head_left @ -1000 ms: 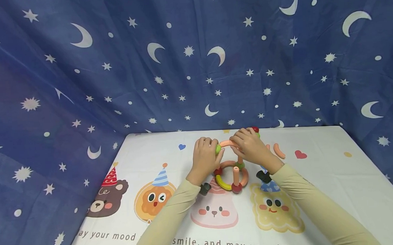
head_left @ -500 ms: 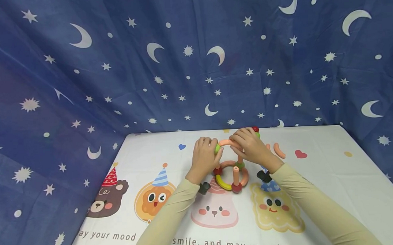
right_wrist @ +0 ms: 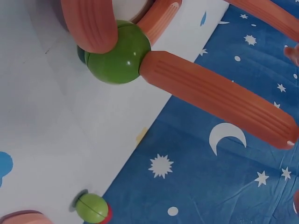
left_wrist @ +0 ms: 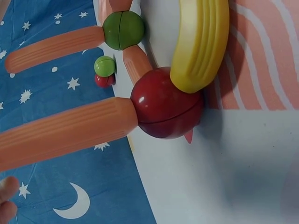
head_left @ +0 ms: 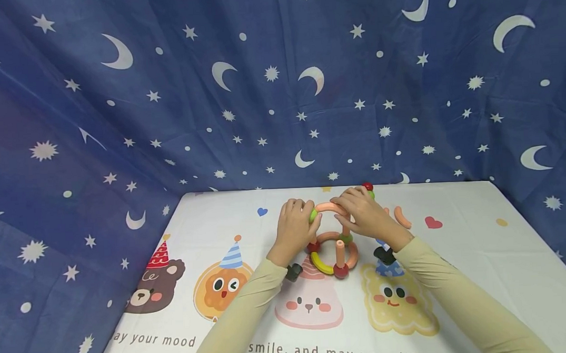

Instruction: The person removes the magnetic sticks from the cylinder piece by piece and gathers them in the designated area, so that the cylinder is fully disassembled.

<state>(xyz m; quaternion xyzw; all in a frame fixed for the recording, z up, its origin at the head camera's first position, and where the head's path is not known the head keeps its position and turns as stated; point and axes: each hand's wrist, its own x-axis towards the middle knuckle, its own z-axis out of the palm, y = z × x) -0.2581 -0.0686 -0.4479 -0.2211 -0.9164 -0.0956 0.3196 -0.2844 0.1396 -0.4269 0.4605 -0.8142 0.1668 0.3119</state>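
In the head view a toy frame of rods and balls stands on the table, its base ring made of orange curved rods [head_left: 352, 256] and a yellow curved rod [head_left: 321, 264]. Red balls [left_wrist: 167, 103] and green balls [right_wrist: 118, 52] join the ring and carry upright orange rods [head_left: 340, 253]. My left hand [head_left: 294, 223] grips a green ball [head_left: 313, 215] above the left upright. From that ball an upper orange curved rod [head_left: 328, 206] runs to my right hand [head_left: 362, 210], whose fingers hold its other end near the right upright. My fingers hide that end.
Behind the right hand lie a red ball [head_left: 368, 186] and a green ball [head_left: 371, 195]. A loose orange curved rod [head_left: 401, 217] lies right of them, another partly hidden beside it. A starry blue curtain [head_left: 279, 92] borders the table's back and left.
My right hand has shifted very slightly to the right along the upper curved rod's end. My left hand stays almost still on the green ball, and the toy frame stands as before.
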